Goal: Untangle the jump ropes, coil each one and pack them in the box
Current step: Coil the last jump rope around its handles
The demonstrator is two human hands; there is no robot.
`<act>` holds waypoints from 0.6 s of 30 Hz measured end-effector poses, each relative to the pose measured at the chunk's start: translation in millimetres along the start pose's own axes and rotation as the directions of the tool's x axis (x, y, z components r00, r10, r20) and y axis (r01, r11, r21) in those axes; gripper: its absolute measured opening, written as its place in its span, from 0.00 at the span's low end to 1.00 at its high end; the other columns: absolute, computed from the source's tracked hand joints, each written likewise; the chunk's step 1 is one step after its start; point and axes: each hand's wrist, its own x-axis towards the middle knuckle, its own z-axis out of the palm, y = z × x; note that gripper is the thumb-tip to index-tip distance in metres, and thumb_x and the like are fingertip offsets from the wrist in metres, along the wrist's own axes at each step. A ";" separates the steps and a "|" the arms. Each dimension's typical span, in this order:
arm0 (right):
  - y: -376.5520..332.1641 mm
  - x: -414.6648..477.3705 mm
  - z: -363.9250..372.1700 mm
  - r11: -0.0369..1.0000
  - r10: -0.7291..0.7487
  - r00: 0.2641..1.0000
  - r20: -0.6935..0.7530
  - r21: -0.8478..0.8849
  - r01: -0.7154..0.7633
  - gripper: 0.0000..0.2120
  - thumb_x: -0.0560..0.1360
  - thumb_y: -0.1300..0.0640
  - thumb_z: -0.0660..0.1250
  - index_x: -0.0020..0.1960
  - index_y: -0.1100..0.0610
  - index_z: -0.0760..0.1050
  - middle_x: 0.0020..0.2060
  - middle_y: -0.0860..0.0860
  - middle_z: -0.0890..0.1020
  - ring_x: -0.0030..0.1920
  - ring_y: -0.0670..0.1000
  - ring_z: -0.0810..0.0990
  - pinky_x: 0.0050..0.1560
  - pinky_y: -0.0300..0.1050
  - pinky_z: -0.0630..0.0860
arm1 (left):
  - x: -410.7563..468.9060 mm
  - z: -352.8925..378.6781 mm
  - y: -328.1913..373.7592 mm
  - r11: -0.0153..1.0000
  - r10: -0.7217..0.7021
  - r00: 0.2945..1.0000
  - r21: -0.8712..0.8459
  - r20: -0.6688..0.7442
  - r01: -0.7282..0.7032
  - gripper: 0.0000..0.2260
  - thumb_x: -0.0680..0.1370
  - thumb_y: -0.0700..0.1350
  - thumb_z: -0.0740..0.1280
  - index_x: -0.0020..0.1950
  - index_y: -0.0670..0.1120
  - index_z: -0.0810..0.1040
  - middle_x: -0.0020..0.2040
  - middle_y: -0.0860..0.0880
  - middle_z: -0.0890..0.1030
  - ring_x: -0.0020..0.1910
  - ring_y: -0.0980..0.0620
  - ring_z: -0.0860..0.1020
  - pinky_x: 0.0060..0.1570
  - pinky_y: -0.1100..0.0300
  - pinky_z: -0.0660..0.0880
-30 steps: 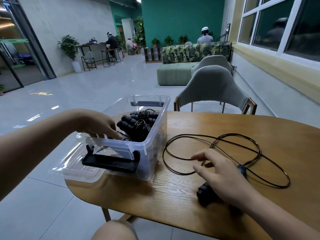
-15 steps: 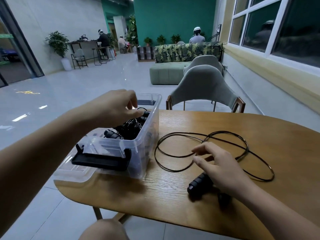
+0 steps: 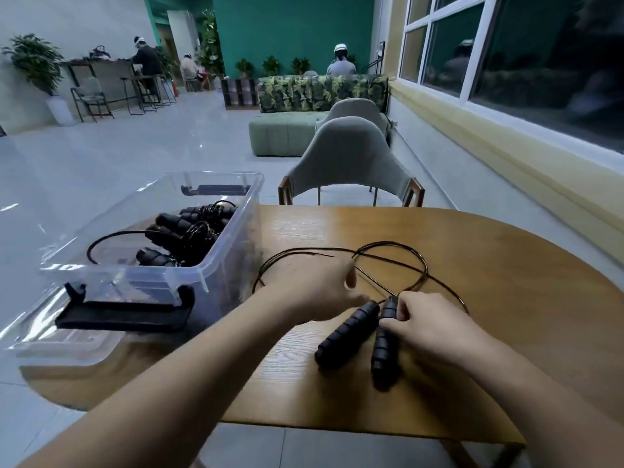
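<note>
Head view: the wooden table (image 3: 506, 315) lies bare to the right of and beyond the loose jump rope (image 3: 418, 265), whose cord sprawls mid-table, well short of the far edge where a chair (image 3: 351, 163) stands. The clear box (image 3: 236, 238) sits at the table's left end on a lid (image 3: 67, 342) that juts past the edge. Inside it lie coiled ropes (image 3: 189, 231), with one cord loop arching at the left side. The right hand (image 3: 429, 325) pinches the top of the right handle (image 3: 385, 349). The left hand (image 3: 317, 292) reaches the tip of the left handle (image 3: 347, 332), its grip too blurred to tell.
</note>
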 end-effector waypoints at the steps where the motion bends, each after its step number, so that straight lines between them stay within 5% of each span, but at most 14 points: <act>1: 2.0 0.0 1.2 1.000 0.012 1.000 0.016 0.006 -0.012 0.15 0.80 0.38 0.68 0.47 0.50 0.76 0.43 0.49 0.83 0.43 0.49 0.82 0.45 0.52 0.81 | 5.6 11.9 2.3 0.997 -0.004 1.000 0.071 0.024 0.002 0.23 0.73 0.73 0.65 0.55 0.56 0.77 0.49 0.53 0.83 0.52 0.48 0.81 0.53 0.49 0.80; 5: 6.2 1.2 4.7 0.986 0.062 0.989 0.134 0.145 -0.081 0.19 0.81 0.37 0.68 0.49 0.53 0.81 0.37 0.51 0.88 0.36 0.50 0.88 0.44 0.51 0.86 | 10.1 51.7 5.9 0.997 -0.065 0.991 0.046 0.115 0.060 0.23 0.78 0.63 0.70 0.64 0.47 0.76 0.57 0.44 0.82 0.58 0.41 0.80 0.54 0.51 0.78; 12: 9.2 -1.7 6.8 0.756 0.095 0.971 0.218 0.619 -0.213 0.13 0.84 0.51 0.68 0.57 0.62 0.80 0.39 0.58 0.86 0.36 0.61 0.87 0.34 0.51 0.82 | 6.5 57.8 12.9 0.943 -0.142 0.988 -0.295 0.058 0.153 0.18 0.78 0.61 0.71 0.51 0.46 0.80 0.46 0.45 0.84 0.47 0.45 0.82 0.43 0.51 0.77; 15: 11.2 -1.4 6.0 0.618 0.118 0.980 0.158 0.761 -0.197 0.14 0.83 0.52 0.68 0.61 0.63 0.77 0.38 0.56 0.80 0.31 0.53 0.78 0.30 0.45 0.73 | 3.1 58.7 16.1 0.823 -0.152 0.988 -0.553 0.011 0.133 0.18 0.77 0.60 0.73 0.49 0.46 0.79 0.43 0.46 0.84 0.42 0.47 0.85 0.40 0.47 0.84; 18: 10.4 -2.2 2.5 0.548 0.118 0.992 0.034 0.831 -0.094 0.13 0.83 0.55 0.66 0.61 0.64 0.75 0.38 0.54 0.79 0.33 0.52 0.78 0.32 0.43 0.74 | 1.9 57.4 19.9 0.549 -0.147 0.987 -0.826 0.058 0.130 0.17 0.78 0.55 0.75 0.55 0.43 0.78 0.51 0.43 0.84 0.45 0.47 0.86 0.37 0.46 0.86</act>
